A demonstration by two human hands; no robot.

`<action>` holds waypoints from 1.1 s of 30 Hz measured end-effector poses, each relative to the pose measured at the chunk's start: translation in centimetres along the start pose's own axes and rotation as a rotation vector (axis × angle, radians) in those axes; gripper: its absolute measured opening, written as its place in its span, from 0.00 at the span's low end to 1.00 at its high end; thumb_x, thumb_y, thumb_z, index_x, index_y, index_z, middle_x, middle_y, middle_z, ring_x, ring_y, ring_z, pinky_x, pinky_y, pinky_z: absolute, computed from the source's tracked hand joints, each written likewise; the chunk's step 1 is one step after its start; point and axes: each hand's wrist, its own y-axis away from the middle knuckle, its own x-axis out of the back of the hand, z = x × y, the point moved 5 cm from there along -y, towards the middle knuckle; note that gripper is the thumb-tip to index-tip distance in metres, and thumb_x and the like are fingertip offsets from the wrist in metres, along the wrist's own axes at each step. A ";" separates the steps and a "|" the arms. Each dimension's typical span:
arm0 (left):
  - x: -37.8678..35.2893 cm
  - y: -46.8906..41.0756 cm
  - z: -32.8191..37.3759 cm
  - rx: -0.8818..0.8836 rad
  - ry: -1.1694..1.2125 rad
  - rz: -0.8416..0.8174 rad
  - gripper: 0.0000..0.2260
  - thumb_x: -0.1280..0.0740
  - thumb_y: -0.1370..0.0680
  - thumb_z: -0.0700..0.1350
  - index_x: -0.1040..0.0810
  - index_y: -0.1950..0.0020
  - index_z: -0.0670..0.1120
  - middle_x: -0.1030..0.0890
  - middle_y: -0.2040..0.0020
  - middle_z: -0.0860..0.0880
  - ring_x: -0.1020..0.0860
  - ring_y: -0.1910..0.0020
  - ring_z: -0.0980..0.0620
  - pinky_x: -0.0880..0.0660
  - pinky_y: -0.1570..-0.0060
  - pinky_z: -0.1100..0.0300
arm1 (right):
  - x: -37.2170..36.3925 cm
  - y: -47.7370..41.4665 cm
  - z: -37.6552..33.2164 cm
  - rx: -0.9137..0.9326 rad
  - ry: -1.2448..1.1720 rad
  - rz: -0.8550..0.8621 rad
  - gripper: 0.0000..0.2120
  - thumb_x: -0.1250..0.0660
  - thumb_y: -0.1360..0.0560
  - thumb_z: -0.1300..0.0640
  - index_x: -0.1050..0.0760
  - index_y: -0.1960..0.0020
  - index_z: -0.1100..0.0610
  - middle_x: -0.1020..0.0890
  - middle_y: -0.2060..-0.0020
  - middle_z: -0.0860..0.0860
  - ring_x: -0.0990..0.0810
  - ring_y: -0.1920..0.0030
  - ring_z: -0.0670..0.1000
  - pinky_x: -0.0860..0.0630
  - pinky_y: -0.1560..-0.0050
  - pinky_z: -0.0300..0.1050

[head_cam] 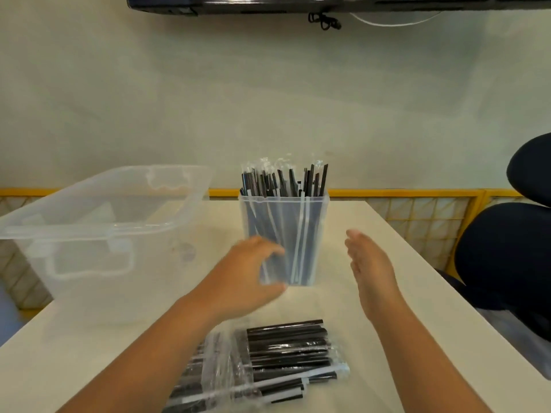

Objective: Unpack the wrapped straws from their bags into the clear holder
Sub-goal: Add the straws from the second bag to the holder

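A clear bin (98,234) is sitting at the left of the surface (372,248). The left hand (247,278), open and blurred, is curving around the holder's (316,210) lower left corner, gripping nothing that I can tell. Straws (283,181) are standing in the holder. The right hand (372,269) is hovering flat and empty beside it. Bagged straws (283,353) are lying nearest.

White table (372,234), clear holder (310,222) upright near its middle (packed with wrapped black straws), large clear bin (89,234) left of the holder, bag of straws (268,362) lying in front of the holder, at the near edge.
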 end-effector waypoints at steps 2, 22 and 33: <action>-2.7 1.7 -0.6 0.059 -0.028 -0.280 0.25 0.31 0.27 0.56 0.32 0.32 0.57 0.32 0.34 0.58 0.36 0.32 0.56 0.38 0.31 0.56 | 0.6 2.4 2.6 -0.065 0.027 -0.029 0.22 0.43 0.22 0.49 0.32 0.30 0.54 0.31 0.30 0.52 0.35 0.29 0.51 0.41 0.35 0.44; -8.3 1.7 -1.8 0.166 -0.277 -0.539 0.07 0.31 0.31 0.46 0.22 0.53 0.49 0.27 0.64 0.54 0.27 0.54 0.50 0.45 0.34 0.51 | 0.7 8.2 7.2 -0.173 -0.094 -0.182 0.24 0.53 0.20 0.45 0.35 0.29 0.52 0.31 0.30 0.51 0.36 0.29 0.49 0.42 0.31 0.43; -6.9 0.1 0.2 0.109 -0.136 -0.493 0.07 0.35 0.27 0.46 0.30 0.63 0.53 0.28 0.64 0.53 0.29 0.60 0.53 0.35 0.64 0.63 | 1.2 7.1 7.5 -0.174 -0.229 -0.093 0.25 0.57 0.20 0.43 0.33 0.32 0.53 0.30 0.32 0.53 0.35 0.29 0.51 0.44 0.26 0.47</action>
